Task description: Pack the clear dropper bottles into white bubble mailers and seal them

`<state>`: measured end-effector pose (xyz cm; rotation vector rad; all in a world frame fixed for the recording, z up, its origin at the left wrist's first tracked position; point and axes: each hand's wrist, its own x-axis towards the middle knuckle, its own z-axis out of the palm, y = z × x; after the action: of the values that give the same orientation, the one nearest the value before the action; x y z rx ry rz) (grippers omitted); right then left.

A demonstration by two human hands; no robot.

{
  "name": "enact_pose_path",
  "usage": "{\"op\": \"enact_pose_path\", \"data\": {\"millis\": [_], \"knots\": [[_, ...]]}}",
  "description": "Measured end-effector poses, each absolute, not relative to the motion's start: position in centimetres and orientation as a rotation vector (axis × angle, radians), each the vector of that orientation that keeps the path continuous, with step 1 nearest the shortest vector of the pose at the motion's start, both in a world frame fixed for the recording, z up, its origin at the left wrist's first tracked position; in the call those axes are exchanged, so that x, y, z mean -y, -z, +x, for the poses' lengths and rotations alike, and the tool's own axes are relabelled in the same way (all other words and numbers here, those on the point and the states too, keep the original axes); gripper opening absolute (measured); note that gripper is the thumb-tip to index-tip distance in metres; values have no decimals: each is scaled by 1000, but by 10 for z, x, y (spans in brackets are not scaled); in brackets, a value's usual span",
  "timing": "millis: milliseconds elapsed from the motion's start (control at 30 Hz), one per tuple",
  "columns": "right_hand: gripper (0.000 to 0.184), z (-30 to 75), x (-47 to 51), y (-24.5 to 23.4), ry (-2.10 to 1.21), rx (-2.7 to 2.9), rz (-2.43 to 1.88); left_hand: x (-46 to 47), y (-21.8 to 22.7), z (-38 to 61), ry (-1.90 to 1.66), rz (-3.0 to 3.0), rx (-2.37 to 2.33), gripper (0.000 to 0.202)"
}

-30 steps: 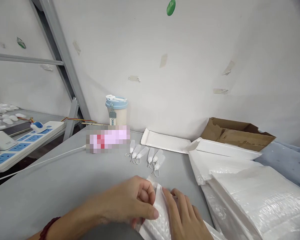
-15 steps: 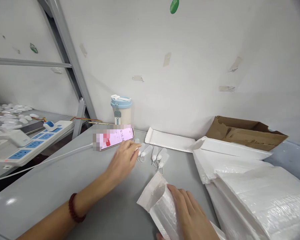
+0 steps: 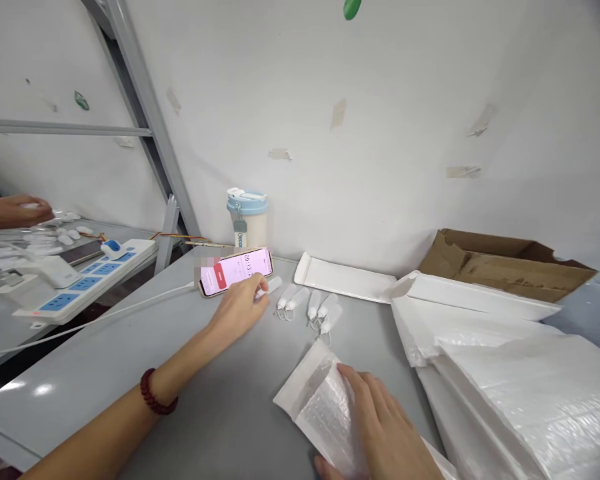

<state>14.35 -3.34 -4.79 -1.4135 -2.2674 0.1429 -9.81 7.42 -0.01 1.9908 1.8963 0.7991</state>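
My left hand (image 3: 240,308) reaches out over the grey table (image 3: 130,360), its fingers pinched on a small white tube-shaped item (image 3: 270,287) at the left end of a row of several like items (image 3: 310,307). My right hand (image 3: 380,430) lies near the front edge with its fingers over a white bubble mailer (image 3: 313,393), whose open flap points to the left. A phone (image 3: 236,270) with a pink screen lies just beyond my left hand.
A blue-lidded cup (image 3: 247,217) stands by the wall. A white tray (image 3: 345,279), a stack of bubble mailers (image 3: 505,380) and a cardboard box (image 3: 510,263) fill the right. A power strip (image 3: 85,280) lies at left, and another person's hand (image 3: 15,210) works on the far left.
My left hand left the mailer, reached forward to the row of small white items and closed on the leftmost one. My right hand stayed on the mailer.
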Motion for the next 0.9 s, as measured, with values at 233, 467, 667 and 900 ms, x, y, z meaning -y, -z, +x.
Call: {"op": "enact_pose_path", "data": {"millis": [233, 467, 667, 900], "knots": [[75, 149, 29, 53, -256, 2245, -1368, -46, -40, -95, -441, 1873, -1134, 18], [75, 152, 29, 58, -439, 2238, -1363, -27, -8, -61, -379, 1625, -819, 17], [72, 147, 30, 59, -333, 2224, -1330, -55, 6, -72, -928, 1887, -1536, 28], [71, 143, 31, 55, -302, 2212, -1312, -75, 23, -84, -711, 2192, -1682, 34]]}}
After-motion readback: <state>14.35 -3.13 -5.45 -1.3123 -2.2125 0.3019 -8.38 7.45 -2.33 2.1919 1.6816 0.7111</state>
